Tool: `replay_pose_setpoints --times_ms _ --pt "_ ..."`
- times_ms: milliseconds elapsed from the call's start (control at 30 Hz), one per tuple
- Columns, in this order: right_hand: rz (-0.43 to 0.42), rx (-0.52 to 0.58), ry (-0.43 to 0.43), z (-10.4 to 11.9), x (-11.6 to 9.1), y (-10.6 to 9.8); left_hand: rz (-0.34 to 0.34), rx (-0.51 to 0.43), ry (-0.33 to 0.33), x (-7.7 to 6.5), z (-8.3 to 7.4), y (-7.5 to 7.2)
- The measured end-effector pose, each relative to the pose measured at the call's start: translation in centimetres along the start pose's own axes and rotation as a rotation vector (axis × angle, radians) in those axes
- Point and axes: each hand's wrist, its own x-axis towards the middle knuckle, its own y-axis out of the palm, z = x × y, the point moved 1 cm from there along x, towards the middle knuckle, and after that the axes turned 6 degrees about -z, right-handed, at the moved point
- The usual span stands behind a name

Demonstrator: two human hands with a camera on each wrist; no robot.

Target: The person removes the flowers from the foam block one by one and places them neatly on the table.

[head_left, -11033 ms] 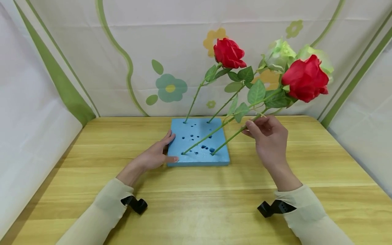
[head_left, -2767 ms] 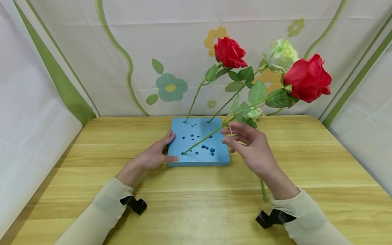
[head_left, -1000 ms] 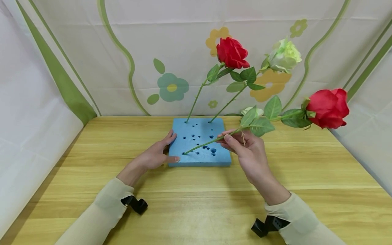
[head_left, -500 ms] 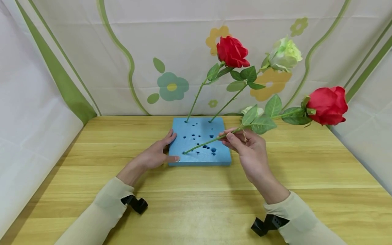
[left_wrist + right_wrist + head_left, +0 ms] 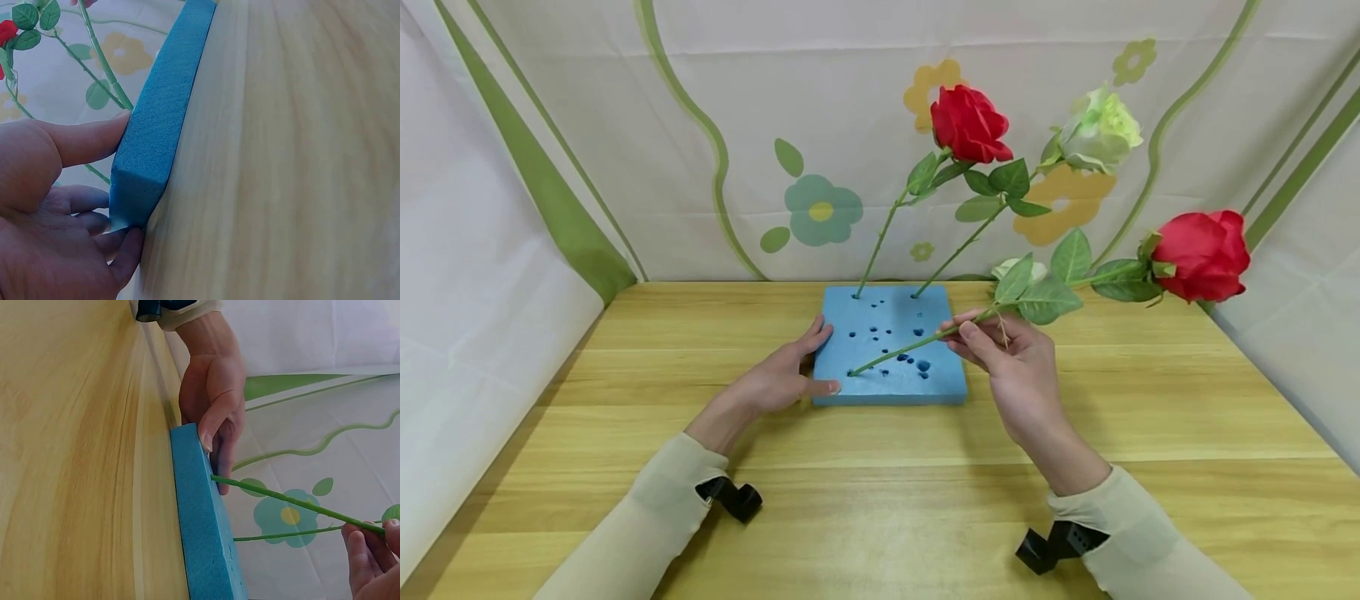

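Observation:
A blue foam board [image 5: 940, 385] with several holes lies on the wooden table. My left hand [image 5: 775, 382] grips its left edge, thumb on the top near the front corner and fingers along the side. Between thumb and fingers, my right hand [image 5: 1018, 375] pinches the green stem of a red rose [image 5: 1201, 257]. That stem's end stands in the front-left hole, and the flower leans far to the right. In the back holes stand another red rose [image 5: 972, 125] and a pale green-white rose [image 5: 1101, 133], both tilted right.
Behind my right hand, another whitish bloom [image 5: 1037, 271] shows just past the leaves; the hand hides most of it. A patterned curtain [image 5: 700, 208] closes off the table [image 5: 880, 500] at the back. Black cameras [image 5: 741, 502] sit on both wrists.
Earlier my right hand held another flower's stem at the front-right hole; that flower came out and lay on the right. The hand then took the red rose's stem, tilting it lower rightward.

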Motion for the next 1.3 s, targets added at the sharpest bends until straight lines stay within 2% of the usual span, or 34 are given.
replay_pose_setpoints --times_ms 367,1300 --pt "-0.015 0.008 0.018 0.05 0.03 0.07 0.006 0.007 0.006 -0.03 0.12 -0.13" --pt "-0.019 0.031 0.000 -0.04 0.49 -0.60 0.012 0.000 0.008 0.00 -0.12 -0.15"
